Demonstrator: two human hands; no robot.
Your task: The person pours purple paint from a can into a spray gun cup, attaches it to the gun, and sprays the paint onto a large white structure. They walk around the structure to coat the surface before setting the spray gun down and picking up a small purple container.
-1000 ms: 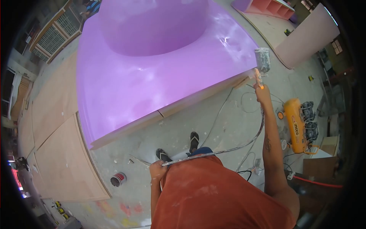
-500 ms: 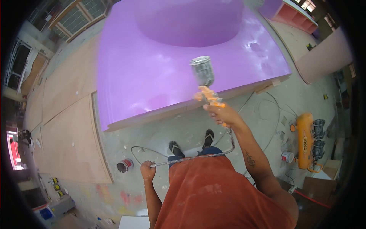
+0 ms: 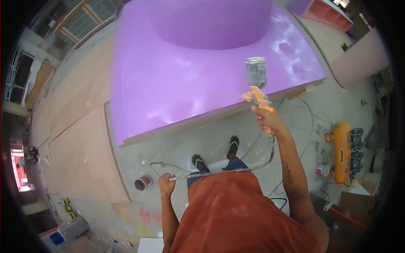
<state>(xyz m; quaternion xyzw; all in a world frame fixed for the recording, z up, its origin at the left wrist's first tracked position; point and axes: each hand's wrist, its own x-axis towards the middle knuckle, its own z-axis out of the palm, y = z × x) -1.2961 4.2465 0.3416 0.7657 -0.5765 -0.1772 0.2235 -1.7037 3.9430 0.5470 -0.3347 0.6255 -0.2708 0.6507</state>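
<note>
My right hand [image 3: 268, 119] is wrapped round the grip of an orange spray gun [image 3: 259, 98], which has a paint-smeared metal cup [image 3: 256, 72] on top. The gun is raised over the front part of a glossy purple platform [image 3: 168, 92], its nozzle pointing left. From the gun's handle a paint-spattered air hose [image 3: 223, 171] runs down and across my waist. My left hand [image 3: 166, 184] is closed round that hose at the lower left, and the hose loops on beyond it towards the floor.
An orange air compressor [image 3: 341, 152] stands at right, with a paint can [image 3: 322, 170] beside it. Another open can [image 3: 143, 182] is on the floor near my left hand. Wooden panels [image 3: 84, 156] lie at left. A pale pink cylinder [image 3: 362, 59] stands at far right.
My right hand has carried the spray gun to the right along the purple platform, and the hose has followed. My left hand keeps its hold on the hose. The view has shifted slightly.
</note>
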